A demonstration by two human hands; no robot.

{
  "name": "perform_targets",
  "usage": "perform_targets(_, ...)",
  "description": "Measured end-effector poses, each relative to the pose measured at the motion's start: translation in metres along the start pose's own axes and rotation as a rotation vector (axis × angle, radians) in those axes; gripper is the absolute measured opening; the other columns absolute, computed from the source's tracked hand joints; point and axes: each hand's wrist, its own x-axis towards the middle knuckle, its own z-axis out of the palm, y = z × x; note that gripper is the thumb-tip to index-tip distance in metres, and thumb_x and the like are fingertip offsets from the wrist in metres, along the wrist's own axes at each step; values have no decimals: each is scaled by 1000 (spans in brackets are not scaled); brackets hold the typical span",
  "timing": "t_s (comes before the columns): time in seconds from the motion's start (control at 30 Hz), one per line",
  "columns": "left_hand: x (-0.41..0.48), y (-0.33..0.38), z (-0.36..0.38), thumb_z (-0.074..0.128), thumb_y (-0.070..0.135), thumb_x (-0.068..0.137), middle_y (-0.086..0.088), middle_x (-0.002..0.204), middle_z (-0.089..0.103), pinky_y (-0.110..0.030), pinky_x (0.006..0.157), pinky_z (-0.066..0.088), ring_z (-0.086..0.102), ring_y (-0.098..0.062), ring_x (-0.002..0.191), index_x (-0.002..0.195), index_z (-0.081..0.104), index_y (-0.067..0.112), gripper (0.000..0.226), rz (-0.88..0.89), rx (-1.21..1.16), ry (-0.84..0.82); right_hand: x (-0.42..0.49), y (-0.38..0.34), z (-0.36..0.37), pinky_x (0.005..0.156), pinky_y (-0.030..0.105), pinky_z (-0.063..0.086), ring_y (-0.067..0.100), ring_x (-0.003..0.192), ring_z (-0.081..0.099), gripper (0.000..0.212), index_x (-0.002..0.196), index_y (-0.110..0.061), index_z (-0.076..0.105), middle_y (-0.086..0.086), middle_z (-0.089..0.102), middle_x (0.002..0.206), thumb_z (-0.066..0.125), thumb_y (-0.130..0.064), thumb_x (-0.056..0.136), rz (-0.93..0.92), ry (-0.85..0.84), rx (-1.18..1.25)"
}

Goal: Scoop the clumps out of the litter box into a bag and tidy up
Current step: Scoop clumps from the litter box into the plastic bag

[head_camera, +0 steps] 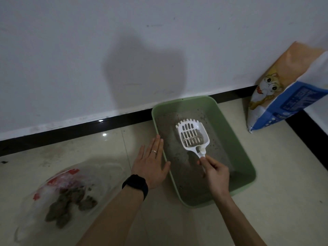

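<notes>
green litter box (234,139), scoop (192,134) inside, sits between bag (58,197) and litter sack (276,96).

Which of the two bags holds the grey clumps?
The clear, red-printed plastic bag lying on the floor left of the litter box; the cat-printed sack stands against the wall.

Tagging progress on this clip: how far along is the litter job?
Done: several clumps already lie in the plastic bag on the floor. In hand: the right hand holds the scoop over the litter box, a little litter in it; the left hand lies flat against the box's rim. Left: any remaining clumps, the bag looks untied, and the scoop is not put away.
</notes>
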Motion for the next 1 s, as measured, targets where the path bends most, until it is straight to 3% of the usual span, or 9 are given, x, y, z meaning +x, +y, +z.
perform_targets(0.23, 0, -1, -1, -12, 62, 81, -2, 159, -29, -42, 122, -7, -17, -15, 149, 151, -23, 14, 85, -5, 0, -6, -4, -5, -2, 52, 28, 38, 14, 44, 46, 26, 70, -20, 75, 11, 57, 55, 64, -24, 93, 16, -1, 3)
perform_targets(0.37, 0, 0, -2, 7, 59, 96, -3, 159, -29, -42, 122, -6, -17, -15, 150, 152, -22, 14, 78, -15, 6, -20, -7, -5, -5, 52, 28, 39, 13, 43, 47, 25, 70, -21, 74, 5, 55, 50, 64, -25, 92, 3, 4, -11)
perform_targets(0.67, -2, -3, -6, 1, 61, 92, 0, 158, -30, -42, 119, -10, -17, -13, 149, 152, -22, 16, 79, -7, 36, -37, -13, -3, -10, 54, 29, 41, 12, 43, 48, 23, 72, -23, 75, -2, 54, 47, 65, -26, 92, 8, 6, -50)
perform_targets(0.77, -2, -2, -5, 10, 59, 99, 0, 159, -28, -43, 119, -10, -16, -14, 149, 153, -21, 15, 76, -8, 27, -36, -9, -2, -17, 66, 33, 55, 11, 56, 62, 17, 89, -26, 79, -10, 70, 65, 64, -34, 91, 3, 6, -198)
perform_targets(0.83, -3, -1, -7, 13, 57, 100, -1, 159, -28, -43, 120, -9, -16, -14, 150, 153, -20, 14, 76, -8, 15, -41, -6, -3, -27, 70, 32, 56, 14, 67, 67, 21, 96, -27, 78, -9, 73, 74, 62, -39, 90, 14, -64, -394)
perform_targets(1.0, -2, -1, -5, 8, 59, 98, -2, 160, -27, -43, 120, -8, -14, -15, 150, 154, -19, 14, 77, -6, 6, -44, -9, -4, -53, 58, 24, 44, 13, 66, 63, 21, 77, -36, 71, -8, 67, 67, 57, -49, 86, 21, -176, -862)
